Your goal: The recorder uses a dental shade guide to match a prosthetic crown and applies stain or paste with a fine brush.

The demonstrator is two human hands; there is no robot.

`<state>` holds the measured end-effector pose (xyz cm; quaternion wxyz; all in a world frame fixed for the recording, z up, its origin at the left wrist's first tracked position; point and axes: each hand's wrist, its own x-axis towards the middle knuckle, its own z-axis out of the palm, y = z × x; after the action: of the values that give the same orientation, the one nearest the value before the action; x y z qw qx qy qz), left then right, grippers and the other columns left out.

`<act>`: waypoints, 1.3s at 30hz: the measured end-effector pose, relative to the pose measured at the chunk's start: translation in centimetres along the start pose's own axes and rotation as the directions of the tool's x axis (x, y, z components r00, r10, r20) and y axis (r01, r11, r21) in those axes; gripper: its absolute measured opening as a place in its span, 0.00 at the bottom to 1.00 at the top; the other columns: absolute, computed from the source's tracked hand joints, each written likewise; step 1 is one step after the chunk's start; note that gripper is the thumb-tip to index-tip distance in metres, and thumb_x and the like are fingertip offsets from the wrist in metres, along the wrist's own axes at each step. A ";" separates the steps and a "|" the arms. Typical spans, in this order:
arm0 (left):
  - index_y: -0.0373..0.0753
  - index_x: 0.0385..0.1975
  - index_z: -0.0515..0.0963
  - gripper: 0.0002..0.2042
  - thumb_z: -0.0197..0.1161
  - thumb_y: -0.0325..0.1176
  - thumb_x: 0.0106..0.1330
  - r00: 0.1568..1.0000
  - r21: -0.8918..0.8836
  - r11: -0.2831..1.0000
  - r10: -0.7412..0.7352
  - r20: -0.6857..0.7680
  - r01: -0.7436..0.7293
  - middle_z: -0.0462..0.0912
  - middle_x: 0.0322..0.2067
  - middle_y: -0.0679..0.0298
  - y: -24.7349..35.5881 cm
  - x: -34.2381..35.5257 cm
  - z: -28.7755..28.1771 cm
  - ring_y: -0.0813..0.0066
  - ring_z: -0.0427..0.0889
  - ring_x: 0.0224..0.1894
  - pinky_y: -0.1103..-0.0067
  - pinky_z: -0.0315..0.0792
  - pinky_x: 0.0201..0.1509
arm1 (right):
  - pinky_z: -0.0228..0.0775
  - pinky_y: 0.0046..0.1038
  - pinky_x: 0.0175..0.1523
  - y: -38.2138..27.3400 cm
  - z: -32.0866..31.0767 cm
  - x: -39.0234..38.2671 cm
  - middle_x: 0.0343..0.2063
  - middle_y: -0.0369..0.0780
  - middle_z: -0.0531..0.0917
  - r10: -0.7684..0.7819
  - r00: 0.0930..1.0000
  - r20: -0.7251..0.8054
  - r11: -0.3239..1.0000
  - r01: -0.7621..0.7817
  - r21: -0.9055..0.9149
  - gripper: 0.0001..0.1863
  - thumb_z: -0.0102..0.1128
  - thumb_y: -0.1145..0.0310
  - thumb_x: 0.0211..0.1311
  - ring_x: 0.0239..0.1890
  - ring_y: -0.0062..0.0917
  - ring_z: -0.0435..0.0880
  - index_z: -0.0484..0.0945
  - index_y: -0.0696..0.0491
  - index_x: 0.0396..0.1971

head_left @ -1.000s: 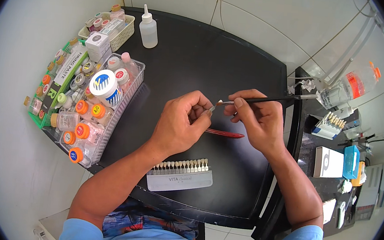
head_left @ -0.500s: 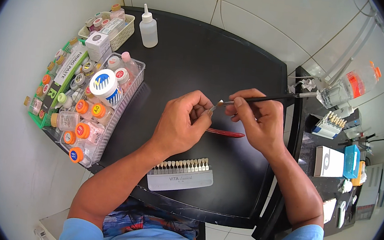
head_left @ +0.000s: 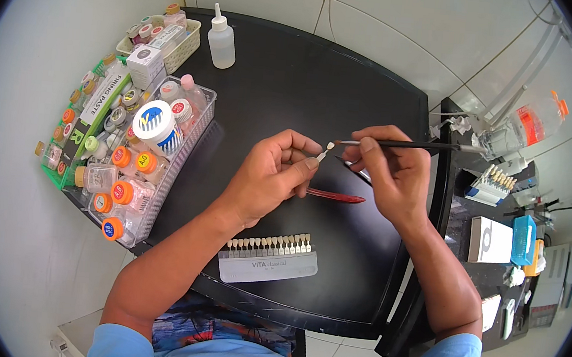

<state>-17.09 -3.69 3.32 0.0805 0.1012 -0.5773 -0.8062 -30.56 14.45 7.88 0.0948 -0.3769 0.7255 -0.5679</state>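
Observation:
My left hand (head_left: 276,171) is closed in a pinch on a small shade tab (head_left: 330,145), whose tooth-shaped tip points up and away from the fingers. In my right hand (head_left: 393,178) is a thin brush (head_left: 406,145) with a dark handle, held nearly level. Its brown tip lies just right of the tooth tip, with a small gap. A second slim tool with a silvery part (head_left: 361,173) shows under the right fingers; its kind is unclear. A red, pointed handle (head_left: 336,196) sticks out rightward from beneath my left hand; whether the hand grips it is hidden.
A shade guide (head_left: 267,266) with a row of tooth tabs lies near the front edge. Left stand baskets (head_left: 189,145) of jars and a white tub (head_left: 157,125). A dropper bottle (head_left: 222,43) stands at the back. A side counter at right holds a plastic bottle (head_left: 521,129) and boxes.
The brush tip has drawn back to the right from the tab, and the tooth tip now shows plainly. My right hand has risen slightly and its fingers have shifted.

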 end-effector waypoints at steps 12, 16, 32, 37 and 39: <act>0.36 0.56 0.79 0.08 0.63 0.31 0.85 0.989 -0.307 0.944 -0.088 0.117 0.121 0.75 0.35 0.70 -0.4 0.2 -0.7 0.83 0.74 0.34 0.86 0.65 0.35 | 0.87 0.23 0.45 -0.3 0.0 0.0 0.33 0.42 0.93 -0.056 0.998 -0.040 0.998 0.056 -0.008 0.06 0.65 0.76 0.79 0.40 0.22 0.96 0.85 0.64 0.45; 0.36 0.56 0.79 0.08 0.63 0.31 0.85 0.988 -0.315 0.941 -0.083 0.133 0.121 0.75 0.35 0.70 -0.3 0.2 -0.8 0.83 0.74 0.34 0.87 0.65 0.35 | 0.87 0.23 0.43 -0.4 0.1 -0.2 0.33 0.42 0.93 -0.077 0.997 0.029 0.993 0.079 -0.089 0.06 0.66 0.76 0.79 0.39 0.22 0.96 0.86 0.64 0.43; 0.33 0.52 0.85 0.10 0.67 0.33 0.83 1.000 0.016 0.999 -0.028 -0.002 0.028 0.83 0.34 0.71 0.1 0.0 0.2 0.86 0.80 0.31 0.87 0.68 0.32 | 0.83 0.26 0.36 0.1 -0.1 0.0 0.29 0.43 0.91 -0.327 0.945 0.012 0.917 0.321 -0.238 0.02 0.70 0.79 0.73 0.28 0.22 0.92 0.86 0.61 0.41; 0.32 0.52 0.84 0.10 0.67 0.32 0.82 0.999 0.069 0.997 -0.040 -0.030 0.042 0.85 0.35 0.70 0.2 -0.1 0.3 0.86 0.82 0.29 0.87 0.69 0.30 | 0.82 0.29 0.35 -0.1 -0.3 0.3 0.31 0.43 0.90 -0.423 0.899 0.111 0.852 0.436 -0.288 0.05 0.72 0.80 0.68 0.29 0.30 0.92 0.88 0.58 0.41; 0.32 0.52 0.84 0.09 0.66 0.31 0.82 0.999 0.052 0.998 -0.040 -0.031 0.042 0.85 0.34 0.70 0.2 -0.1 0.3 0.86 0.82 0.29 0.87 0.69 0.29 | 0.82 0.32 0.33 -0.2 -0.2 0.4 0.31 0.43 0.90 -0.544 0.810 0.217 0.752 0.586 -0.302 0.06 0.73 0.81 0.66 0.29 0.34 0.91 0.88 0.58 0.41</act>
<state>-17.12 -3.46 3.65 0.0699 0.1271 -0.5950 -0.7905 -30.88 14.28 8.24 -0.1092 -0.6215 0.6608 -0.4064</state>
